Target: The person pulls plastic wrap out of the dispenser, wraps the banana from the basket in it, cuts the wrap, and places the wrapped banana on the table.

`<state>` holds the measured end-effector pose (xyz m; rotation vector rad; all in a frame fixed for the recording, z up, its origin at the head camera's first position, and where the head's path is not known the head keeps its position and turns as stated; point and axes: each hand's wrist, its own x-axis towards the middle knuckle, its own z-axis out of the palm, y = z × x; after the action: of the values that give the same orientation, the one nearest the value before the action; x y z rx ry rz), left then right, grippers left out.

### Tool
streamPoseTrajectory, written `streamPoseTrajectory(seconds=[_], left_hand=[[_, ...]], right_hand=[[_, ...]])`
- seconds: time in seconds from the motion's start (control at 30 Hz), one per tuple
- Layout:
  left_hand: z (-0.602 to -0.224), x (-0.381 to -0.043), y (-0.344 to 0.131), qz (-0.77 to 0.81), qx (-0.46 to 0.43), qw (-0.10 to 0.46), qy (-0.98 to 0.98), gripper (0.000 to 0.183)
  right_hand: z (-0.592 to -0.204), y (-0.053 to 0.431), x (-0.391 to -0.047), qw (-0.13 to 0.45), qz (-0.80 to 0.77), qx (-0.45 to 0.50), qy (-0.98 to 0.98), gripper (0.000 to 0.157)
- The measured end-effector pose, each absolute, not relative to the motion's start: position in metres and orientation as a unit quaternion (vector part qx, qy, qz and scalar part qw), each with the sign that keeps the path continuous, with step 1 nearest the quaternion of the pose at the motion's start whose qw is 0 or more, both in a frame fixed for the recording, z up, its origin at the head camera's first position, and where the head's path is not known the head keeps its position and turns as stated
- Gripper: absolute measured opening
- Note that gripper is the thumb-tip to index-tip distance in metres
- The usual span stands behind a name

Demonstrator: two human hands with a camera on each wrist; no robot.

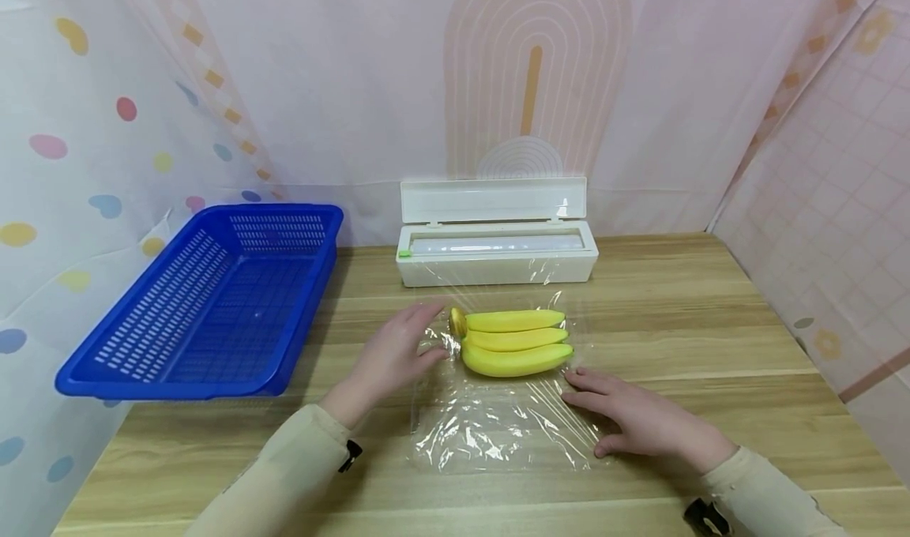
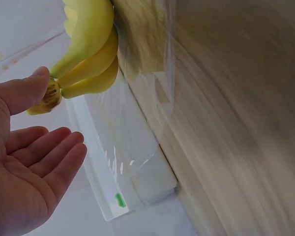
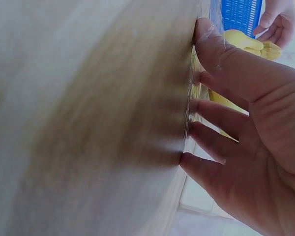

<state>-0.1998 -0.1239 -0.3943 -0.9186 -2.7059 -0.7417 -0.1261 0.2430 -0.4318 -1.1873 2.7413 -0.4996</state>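
One banana bunch [image 1: 517,361] is apparently being positioned on clear film [image 1: 483,436], left hand [image 1: 391,357] loose-fingered, right hand [image 1: 633,414] with straight fingers at an edge that probably needs lifting next.

Bananas [image 1: 515,341] on clear film [image 1: 490,430], hands [image 1: 389,355] either side, white box [image 1: 498,229], blue basket [image 1: 245,304]

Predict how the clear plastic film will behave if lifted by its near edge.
Likely floppy: the clear plastic film looks thin and creased. It may pull taut, as it runs up to the white film dispenser. The bananas on it probably weigh it down.
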Motion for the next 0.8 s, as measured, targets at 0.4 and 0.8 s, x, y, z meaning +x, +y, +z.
streamPoseTrajectory(seconds=[0.4, 0.8], left_hand=[[-0.397, -0.190, -0.136, -0.241, -0.317, 0.105, -0.911, 0.077], [-0.397, -0.184, -0.145, -0.229, -0.303, 0.095, -0.920, 0.072]], right_hand=[[-0.434, 0.245, -0.124, 0.031, -0.162, -0.404, 0.900, 0.073], [-0.432, 0.241, -0.120, 0.039, -0.159, -0.388, 0.907, 0.074]])
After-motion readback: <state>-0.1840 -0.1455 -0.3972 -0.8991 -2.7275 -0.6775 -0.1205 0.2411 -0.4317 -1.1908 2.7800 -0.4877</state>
